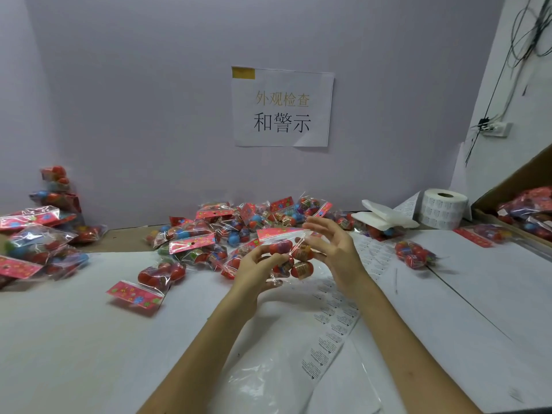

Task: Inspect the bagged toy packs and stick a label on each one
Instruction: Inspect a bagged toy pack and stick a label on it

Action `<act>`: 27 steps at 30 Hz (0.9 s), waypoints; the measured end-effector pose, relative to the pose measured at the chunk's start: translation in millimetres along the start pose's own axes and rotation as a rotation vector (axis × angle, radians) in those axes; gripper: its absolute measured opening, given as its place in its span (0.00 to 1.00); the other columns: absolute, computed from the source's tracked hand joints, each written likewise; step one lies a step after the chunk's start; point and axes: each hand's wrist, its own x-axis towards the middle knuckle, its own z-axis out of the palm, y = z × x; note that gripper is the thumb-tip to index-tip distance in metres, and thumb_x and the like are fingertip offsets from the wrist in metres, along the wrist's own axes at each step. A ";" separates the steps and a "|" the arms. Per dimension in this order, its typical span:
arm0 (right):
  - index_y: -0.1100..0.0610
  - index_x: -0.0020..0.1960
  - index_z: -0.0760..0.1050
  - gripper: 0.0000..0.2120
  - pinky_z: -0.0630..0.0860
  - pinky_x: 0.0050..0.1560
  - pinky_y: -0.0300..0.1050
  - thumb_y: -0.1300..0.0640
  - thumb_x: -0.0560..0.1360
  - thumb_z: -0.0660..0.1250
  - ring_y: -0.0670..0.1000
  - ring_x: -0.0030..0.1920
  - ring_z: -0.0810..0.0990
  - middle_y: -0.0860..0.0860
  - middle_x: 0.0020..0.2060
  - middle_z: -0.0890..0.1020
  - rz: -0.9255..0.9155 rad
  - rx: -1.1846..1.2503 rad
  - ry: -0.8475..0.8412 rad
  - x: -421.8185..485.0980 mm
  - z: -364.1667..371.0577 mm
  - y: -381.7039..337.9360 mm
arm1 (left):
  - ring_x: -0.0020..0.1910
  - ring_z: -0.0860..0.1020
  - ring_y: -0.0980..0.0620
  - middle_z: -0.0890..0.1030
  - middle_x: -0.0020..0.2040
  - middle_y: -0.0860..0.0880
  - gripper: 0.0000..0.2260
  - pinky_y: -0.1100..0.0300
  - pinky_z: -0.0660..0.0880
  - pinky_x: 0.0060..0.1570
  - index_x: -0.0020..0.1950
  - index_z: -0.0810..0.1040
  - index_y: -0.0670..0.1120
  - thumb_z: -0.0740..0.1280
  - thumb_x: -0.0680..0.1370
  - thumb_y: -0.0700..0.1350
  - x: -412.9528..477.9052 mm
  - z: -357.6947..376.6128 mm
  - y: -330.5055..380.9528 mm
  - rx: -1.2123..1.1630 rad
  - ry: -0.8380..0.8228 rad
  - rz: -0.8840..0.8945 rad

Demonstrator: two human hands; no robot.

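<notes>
While it hangs lifted off the table (89, 339), toy pack (291, 256): clear film bag of small egg-shaped capsules, mostly red, straight below the paper sign (282, 107) and nearer the camera than the other packs under it.
Header card (279, 233): pink printed strip across the bag top, at the end toward the sign; the one flat, stiff part.
Left hand (254, 273): below-left of the sign, fingers curled round the lower capsules through the film, carrying the pack.
Right hand (334, 252): below-right of the sign, fingers spread and fairly straight, tips at the pack's right side. Cannot tell whether it pinches the film. No label seen on a fingertip.
Handling, judged: light. Film soft, slick and crinkly. Capsules hard and loose, so the bulge will shift. Grip round the capsule cluster or pinch the card; bare film would likely slide.
Label spot, judged: the card, or film drawn taut over a capsule and backed by a thumb.
Label strip (334, 318): printed sheet flat on the table, below the sign, between the forearms.
Pile of packs (227, 231): at the wall foot directly under the sign; more stacked far left of it.
Label roll (442, 209): low right of the sign, beside white foam sheets (385, 218).
Cardboard box (522, 210): far right of the sign, packs inside.
</notes>
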 end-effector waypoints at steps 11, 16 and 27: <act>0.49 0.67 0.71 0.30 0.82 0.49 0.47 0.52 0.69 0.79 0.53 0.49 0.86 0.52 0.53 0.85 0.189 -0.175 -0.266 -11.5 19.3 13.7 | 0.44 0.81 0.47 0.83 0.47 0.43 0.06 0.55 0.77 0.40 0.53 0.80 0.46 0.71 0.77 0.40 10.1 -2.5 -4.3 -0.006 0.166 0.080; 0.50 0.61 0.75 0.23 0.83 0.45 0.46 0.64 0.71 0.77 0.51 0.46 0.86 0.51 0.45 0.87 0.115 -0.206 -0.209 -11.3 24.0 19.9 | 0.45 0.81 0.45 0.83 0.50 0.40 0.08 0.53 0.78 0.43 0.55 0.80 0.44 0.71 0.76 0.40 10.5 -1.6 -6.0 0.007 0.156 0.072; 0.51 0.62 0.76 0.24 0.82 0.49 0.45 0.60 0.68 0.79 0.54 0.50 0.86 0.55 0.48 0.86 0.104 -0.169 -0.240 -9.5 17.8 21.9 | 0.49 0.81 0.44 0.83 0.51 0.41 0.08 0.50 0.79 0.50 0.56 0.81 0.44 0.70 0.76 0.38 9.2 0.2 -4.4 0.001 0.113 0.078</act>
